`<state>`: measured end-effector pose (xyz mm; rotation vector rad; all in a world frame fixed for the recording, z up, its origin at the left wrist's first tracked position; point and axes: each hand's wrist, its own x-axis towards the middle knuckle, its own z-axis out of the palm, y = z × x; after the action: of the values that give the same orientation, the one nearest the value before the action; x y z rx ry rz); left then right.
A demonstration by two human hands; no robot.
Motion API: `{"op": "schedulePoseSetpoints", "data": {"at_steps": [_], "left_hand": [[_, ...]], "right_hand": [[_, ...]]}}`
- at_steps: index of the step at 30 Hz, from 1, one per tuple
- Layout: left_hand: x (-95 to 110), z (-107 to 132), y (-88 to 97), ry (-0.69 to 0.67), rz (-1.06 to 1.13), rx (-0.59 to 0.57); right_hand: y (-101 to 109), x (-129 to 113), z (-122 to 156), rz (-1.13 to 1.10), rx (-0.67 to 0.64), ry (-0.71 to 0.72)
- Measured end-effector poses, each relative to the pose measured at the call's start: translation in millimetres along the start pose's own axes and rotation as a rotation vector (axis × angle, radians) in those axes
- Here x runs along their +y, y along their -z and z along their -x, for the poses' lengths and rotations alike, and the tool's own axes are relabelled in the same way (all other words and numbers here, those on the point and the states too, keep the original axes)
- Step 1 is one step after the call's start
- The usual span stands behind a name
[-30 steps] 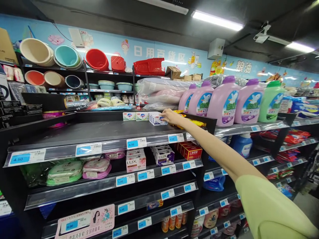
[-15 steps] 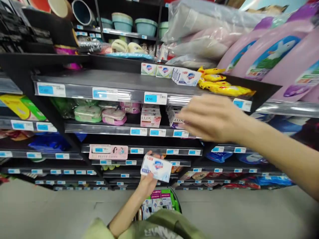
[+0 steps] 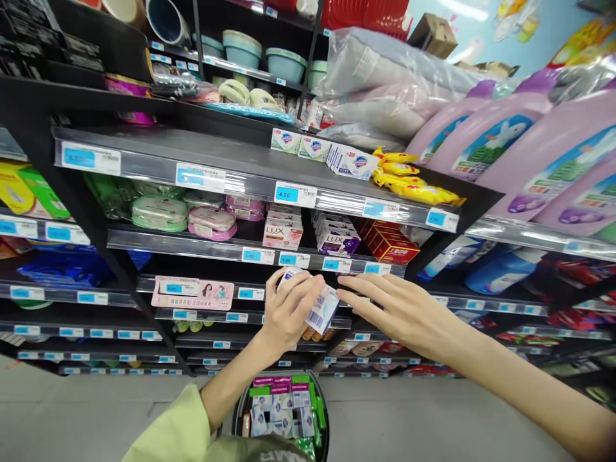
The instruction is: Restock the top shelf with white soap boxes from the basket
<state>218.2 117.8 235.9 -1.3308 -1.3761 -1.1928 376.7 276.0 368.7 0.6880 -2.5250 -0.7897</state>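
Observation:
My left hand [image 3: 287, 312] is closed around a white soap box [image 3: 323, 312], its fingers lying across the top. A barcode shows on the box face turned toward me. Just right of it, my right hand [image 3: 385, 305] is held out flat, fingers stretched toward the box and nothing in its grasp. Whether the fingertips touch the box I cannot tell. On the top shelf stand similar white soap boxes [image 3: 353, 162], beside yellow packets [image 3: 414, 183]. Below me is a basket [image 3: 235, 417] filled with soap boxes [image 3: 280, 410] and green packages.
Ahead, a black shelf [image 3: 192, 151] carries price tags along its edge. One level down are pink LUX boxes [image 3: 282, 232], purple LUX boxes [image 3: 337, 237], red boxes [image 3: 391, 242] and soap dishes [image 3: 160, 213]. Large lilac bottles [image 3: 553, 160] stand at the right.
My right hand has come down from in front of the shelf to beside the soap box. The left hand has raised the box and turned it so the barcode side shows.

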Motion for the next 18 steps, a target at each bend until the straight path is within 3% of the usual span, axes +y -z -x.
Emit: {"op": "schedulePoseSetpoints", "data": {"at_steps": [2,4,6,8,10,12,16,18], "left_hand": [[-1,-3,1.6,-0.084,-0.028,0.014],[2,-3,1.7,-0.062,0.054,0.012],[8,-2,0.6,0.122,0.281,-0.013],[18,-1,-1.4,0.402,0.625,-0.068],[28,2,-4.3,0.622,0.942,-0.143],[35,6,-7.7,0.733,1.133,-0.189],[38,18,-10.0,0.81,1.207,-0.153],[36,29,-5.9,0.871,1.123,-0.132]], "right_hand": [[-2,5,3,0.033,0.031,0.05],[-6,7,3,0.024,0.073,0.078],[-10,7,1,-0.045,0.117,0.065],[-10,6,-5,-0.201,0.126,0.014],[-6,5,-14,-0.421,0.077,-0.044],[0,3,-23,-0.66,-0.026,-0.07],[14,13,-32,-0.96,-0.183,-0.107],[23,33,-34,-0.971,-0.104,-0.15]]}}
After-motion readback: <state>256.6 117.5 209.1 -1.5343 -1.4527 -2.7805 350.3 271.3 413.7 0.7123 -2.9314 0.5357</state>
